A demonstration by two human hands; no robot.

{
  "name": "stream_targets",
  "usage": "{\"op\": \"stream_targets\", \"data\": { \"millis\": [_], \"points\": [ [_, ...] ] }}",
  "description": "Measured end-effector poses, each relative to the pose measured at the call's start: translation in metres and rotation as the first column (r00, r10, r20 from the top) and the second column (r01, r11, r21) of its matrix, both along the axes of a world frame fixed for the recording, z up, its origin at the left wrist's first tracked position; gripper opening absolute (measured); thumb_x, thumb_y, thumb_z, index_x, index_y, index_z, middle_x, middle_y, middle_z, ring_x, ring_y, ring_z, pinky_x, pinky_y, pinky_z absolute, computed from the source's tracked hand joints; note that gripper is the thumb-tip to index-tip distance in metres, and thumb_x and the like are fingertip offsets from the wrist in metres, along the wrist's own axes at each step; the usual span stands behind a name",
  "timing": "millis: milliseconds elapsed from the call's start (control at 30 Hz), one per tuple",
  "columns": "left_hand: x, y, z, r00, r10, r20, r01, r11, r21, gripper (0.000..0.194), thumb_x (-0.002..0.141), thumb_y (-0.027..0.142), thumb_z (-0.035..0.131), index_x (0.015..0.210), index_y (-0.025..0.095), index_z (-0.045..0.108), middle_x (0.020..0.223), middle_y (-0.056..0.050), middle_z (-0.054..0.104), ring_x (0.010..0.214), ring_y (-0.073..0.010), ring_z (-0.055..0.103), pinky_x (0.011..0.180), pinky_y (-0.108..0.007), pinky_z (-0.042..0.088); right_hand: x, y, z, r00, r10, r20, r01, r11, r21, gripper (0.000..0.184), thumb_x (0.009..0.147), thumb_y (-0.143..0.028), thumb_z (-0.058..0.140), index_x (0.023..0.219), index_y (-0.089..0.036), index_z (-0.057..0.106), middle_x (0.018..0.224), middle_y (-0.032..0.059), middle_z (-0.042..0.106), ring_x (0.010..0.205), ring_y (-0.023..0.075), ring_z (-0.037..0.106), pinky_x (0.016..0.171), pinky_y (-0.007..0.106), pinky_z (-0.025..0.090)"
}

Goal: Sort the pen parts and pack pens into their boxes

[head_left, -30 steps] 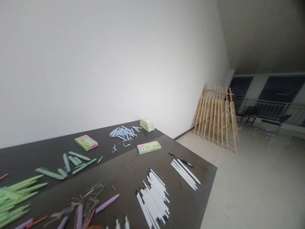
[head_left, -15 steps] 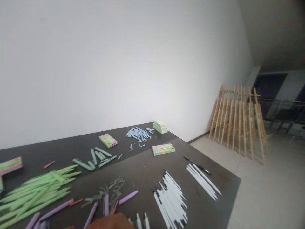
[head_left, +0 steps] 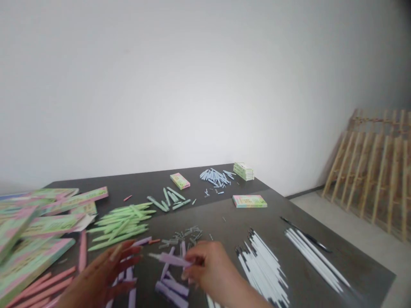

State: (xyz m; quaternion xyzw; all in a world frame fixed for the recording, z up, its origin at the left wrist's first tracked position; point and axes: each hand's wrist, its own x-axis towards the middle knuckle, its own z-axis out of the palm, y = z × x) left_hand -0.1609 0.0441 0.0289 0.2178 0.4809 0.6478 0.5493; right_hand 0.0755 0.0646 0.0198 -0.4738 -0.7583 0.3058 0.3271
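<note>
Over the front of the dark table, my right hand (head_left: 215, 270) pinches a purple pen barrel (head_left: 171, 259). Its pale, pointed end faces left, toward my other hand. My left hand (head_left: 101, 276) has its fingers apart and holds nothing; it hovers at the left beside several purple barrels (head_left: 132, 287). More purple pen parts (head_left: 173, 293) lie below the held piece. Just beyond my right hand is a scatter of small clear clips (head_left: 184, 236). White pen refills (head_left: 265, 271) with dark tips lie in a pile to the right.
Green barrels (head_left: 125, 220), red barrels (head_left: 48, 287) and a heap of pen boxes (head_left: 48, 224) occupy the left. Farther back are grey-green barrels (head_left: 171, 197), blue parts (head_left: 215, 176) and stacked boxes (head_left: 244, 171). A black pen (head_left: 305, 234) lies near the right edge.
The view has swung left, bringing the box heap and red barrels into sight. Both hands now show above the table, the right one with a purple barrel.
</note>
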Motion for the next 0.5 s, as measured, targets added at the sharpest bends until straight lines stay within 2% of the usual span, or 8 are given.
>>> {"op": "stream_targets", "data": {
  "millis": [67,167,200,267,333,400,500],
  "points": [
    [-0.009,-0.005,0.018,0.996,-0.015,-0.091,0.01,0.999,-0.053,0.025,0.058,0.022,0.07,0.083,0.02,0.067,0.079,-0.009,0.071,0.07,-0.0258,0.065,0.047,-0.029,0.052,0.011,0.004,0.01,1.0,-0.028,-0.011,0.027,0.996,-0.089,0.006,0.066,-0.014,0.065,0.069,-0.018,0.069,0.056,-0.0037,0.058,0.05,0.009,0.05,0.046,0.017,0.032],
    [-0.015,-0.008,0.026,0.927,-0.069,-0.368,0.038,0.995,-0.091,0.013,0.058,0.024,0.07,0.07,0.018,0.067,0.065,-0.005,0.068,0.055,-0.0186,0.059,0.04,-0.021,0.045,0.025,0.014,0.021,0.994,-0.113,0.001,0.113,0.991,-0.066,0.009,0.072,-0.02,0.059,0.07,-0.016,0.067,0.057,-0.0028,0.057,0.052,0.0093,0.049,0.049,0.017,0.033],
    [-0.014,-0.008,0.026,0.874,-0.102,-0.476,0.069,0.994,-0.085,0.012,0.057,0.026,0.072,0.066,0.019,0.067,0.06,-0.003,0.066,0.051,-0.0166,0.056,0.039,-0.02,0.042,0.03,0.018,0.022,0.991,-0.132,0.011,0.133,0.989,-0.058,0.011,0.074,-0.023,0.058,0.073,-0.016,0.066,0.058,-0.0024,0.057,0.053,0.0096,0.049,0.049,0.017,0.033],
    [-0.007,-0.008,0.022,0.713,-0.182,-0.677,0.174,0.981,-0.08,0.011,0.055,0.029,0.074,0.06,0.02,0.068,0.055,-0.001,0.064,0.049,-0.0156,0.054,0.04,-0.019,0.04,0.038,0.027,0.021,0.983,-0.176,0.051,0.178,0.983,-0.043,0.013,0.075,-0.025,0.057,0.074,-0.016,0.065,0.059,-0.0017,0.058,0.054,0.0103,0.05,0.05,0.018,0.033],
    [0.002,-0.009,0.016,0.539,-0.209,-0.816,0.28,0.958,-0.061,0.009,0.057,0.031,0.073,0.059,0.023,0.071,0.058,-0.002,0.065,0.057,-0.0186,0.057,0.052,-0.021,0.045,0.044,0.037,0.015,0.967,-0.229,0.114,0.233,0.972,-0.02,0.012,0.074,-0.025,0.058,0.074,-0.016,0.065,0.061,-0.0004,0.06,0.056,0.0118,0.051,0.051,0.019,0.033],
    [0.013,-0.013,0.009,0.41,-0.177,-0.895,0.361,0.932,-0.019,0.007,0.062,0.032,0.07,0.065,0.027,0.073,0.07,-0.003,0.069,0.071,-0.0219,0.06,0.066,-0.024,0.047,0.049,0.046,0.007,0.941,-0.282,0.189,0.287,0.958,0.004,0.01,0.073,-0.024,0.059,0.073,-0.017,0.066,0.064,0.0016,0.062,0.061,0.014,0.055,0.055,0.021,0.034],
    [0.024,-0.021,-0.003,0.272,-0.145,-0.951,0.464,0.886,-0.003,0.014,0.067,0.029,0.066,0.077,0.034,0.073,0.088,-0.003,0.07,0.086,-0.0247,0.06,0.081,-0.03,0.045,0.056,0.058,-0.006,0.887,-0.352,0.299,0.358,0.933,0.037,0.011,0.072,-0.023,0.06,0.078,-0.018,0.068,0.072,0.0056,0.066,0.069,0.0176,0.059,0.061,0.024,0.035]
  ]
}}
